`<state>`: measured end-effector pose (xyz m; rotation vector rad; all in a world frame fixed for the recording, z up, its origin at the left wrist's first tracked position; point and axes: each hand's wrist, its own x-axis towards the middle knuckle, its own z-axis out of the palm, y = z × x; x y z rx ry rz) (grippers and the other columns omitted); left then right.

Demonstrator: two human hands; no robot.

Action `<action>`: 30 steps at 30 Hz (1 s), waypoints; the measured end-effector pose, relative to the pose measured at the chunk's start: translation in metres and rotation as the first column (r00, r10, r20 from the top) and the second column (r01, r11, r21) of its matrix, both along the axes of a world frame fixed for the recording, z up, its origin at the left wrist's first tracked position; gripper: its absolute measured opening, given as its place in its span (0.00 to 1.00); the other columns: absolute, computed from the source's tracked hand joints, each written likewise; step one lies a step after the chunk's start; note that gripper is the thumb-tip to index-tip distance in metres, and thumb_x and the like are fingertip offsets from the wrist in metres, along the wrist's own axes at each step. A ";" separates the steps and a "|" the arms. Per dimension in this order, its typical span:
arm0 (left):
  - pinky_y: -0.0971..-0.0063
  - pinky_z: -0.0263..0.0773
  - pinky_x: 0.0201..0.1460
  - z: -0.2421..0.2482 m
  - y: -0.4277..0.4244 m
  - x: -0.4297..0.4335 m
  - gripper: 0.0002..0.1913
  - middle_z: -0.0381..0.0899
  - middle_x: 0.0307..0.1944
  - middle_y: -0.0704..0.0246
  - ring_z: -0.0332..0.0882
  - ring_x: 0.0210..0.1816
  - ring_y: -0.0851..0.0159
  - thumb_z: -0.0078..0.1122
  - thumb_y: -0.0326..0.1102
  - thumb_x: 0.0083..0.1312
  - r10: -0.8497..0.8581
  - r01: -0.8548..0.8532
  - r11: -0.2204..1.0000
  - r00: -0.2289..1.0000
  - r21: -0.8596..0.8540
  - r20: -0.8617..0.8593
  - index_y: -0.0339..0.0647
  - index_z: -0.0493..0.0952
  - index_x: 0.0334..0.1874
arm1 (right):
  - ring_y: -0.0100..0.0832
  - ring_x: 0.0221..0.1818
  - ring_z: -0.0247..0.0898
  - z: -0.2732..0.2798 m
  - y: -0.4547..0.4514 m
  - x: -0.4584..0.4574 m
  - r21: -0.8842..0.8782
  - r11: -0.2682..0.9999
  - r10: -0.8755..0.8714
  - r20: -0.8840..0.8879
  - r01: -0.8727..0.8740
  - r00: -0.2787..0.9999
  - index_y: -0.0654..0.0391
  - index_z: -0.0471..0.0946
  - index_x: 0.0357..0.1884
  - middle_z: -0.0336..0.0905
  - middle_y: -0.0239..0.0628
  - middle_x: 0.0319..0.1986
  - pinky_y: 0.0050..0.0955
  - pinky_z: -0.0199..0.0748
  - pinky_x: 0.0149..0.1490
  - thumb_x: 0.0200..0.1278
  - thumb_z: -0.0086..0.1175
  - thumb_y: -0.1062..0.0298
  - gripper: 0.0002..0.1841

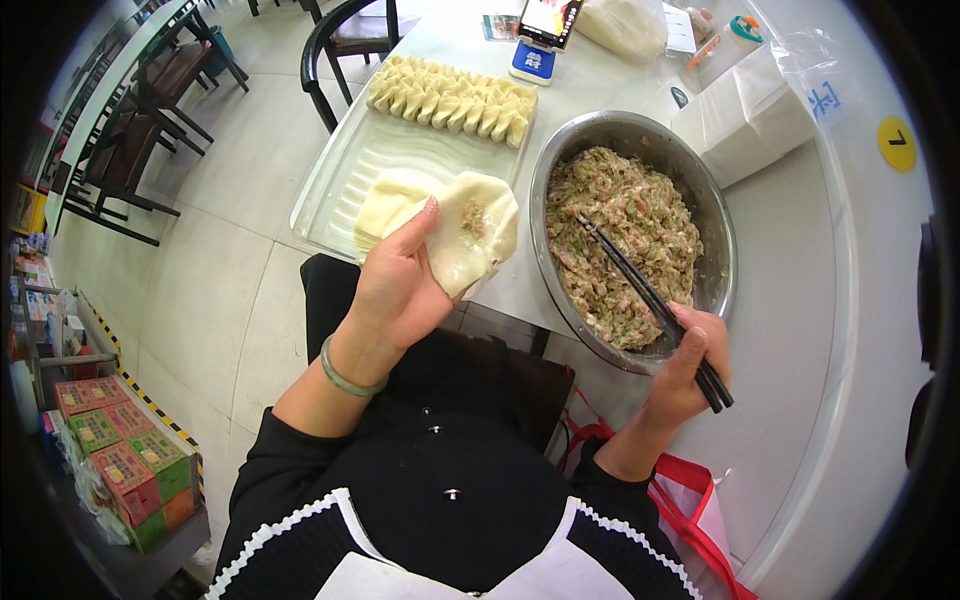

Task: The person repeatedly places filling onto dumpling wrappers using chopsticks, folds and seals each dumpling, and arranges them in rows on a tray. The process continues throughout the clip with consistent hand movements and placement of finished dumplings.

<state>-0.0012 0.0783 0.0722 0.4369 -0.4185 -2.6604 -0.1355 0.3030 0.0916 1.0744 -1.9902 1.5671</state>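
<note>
Spread over the palm and fingers of my left hand [397,285] lies a thin dough wrapper [480,225], with a small dab of meat filling [472,217] near its middle. My right hand [694,356] grips a pair of black chopsticks [637,281]. Their tips touch the minced meat filling with green bits [622,225] heaped in a steel bowl [551,296]. Left of the bowl is a clear plastic tray [330,187]. A stack of flat wrappers [394,199] rests at its near end, partly behind my left hand. Folded wontons [450,97] stand in rows across its far end.
A phone [550,22] leans on a blue-and-white stand [533,64] beyond the tray. Right of the bowl are a stack of white napkins [750,112] and a bottle [724,52]. A bag of dough [622,26] lies at the back. A red-and-white bag [694,510] hangs below the table.
</note>
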 end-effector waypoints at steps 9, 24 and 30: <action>0.56 0.61 0.70 -0.001 -0.001 -0.009 0.23 0.67 0.64 0.55 0.66 0.66 0.53 0.34 0.39 0.77 -0.076 0.079 0.995 0.995 0.061 -0.061 0.30 0.60 0.66 | 0.37 0.30 0.77 -0.002 0.010 -0.005 -0.247 0.968 -0.004 0.179 0.049 0.984 0.71 0.74 0.34 0.76 0.49 0.30 0.27 0.76 0.33 0.75 0.41 0.55 0.24; 0.57 0.63 0.69 -0.001 0.002 -0.009 0.23 0.67 0.64 0.54 0.67 0.65 0.53 0.32 0.40 0.77 -0.094 0.097 0.994 0.994 0.054 -0.053 0.28 0.60 0.66 | 0.37 0.32 0.77 -0.010 -0.001 -0.006 -0.217 0.974 -0.030 0.166 0.066 0.986 0.71 0.76 0.40 0.79 0.48 0.32 0.28 0.77 0.37 0.75 0.42 0.56 0.23; 0.59 0.63 0.69 0.001 0.008 -0.021 0.24 0.68 0.63 0.54 0.68 0.64 0.53 0.30 0.40 0.77 -0.162 0.168 0.984 0.982 0.058 -0.094 0.27 0.62 0.65 | 0.37 0.31 0.77 0.000 0.012 -0.004 -0.518 0.847 0.088 0.361 0.122 0.928 0.68 0.74 0.44 0.77 0.44 0.31 0.29 0.77 0.31 0.76 0.38 0.49 0.26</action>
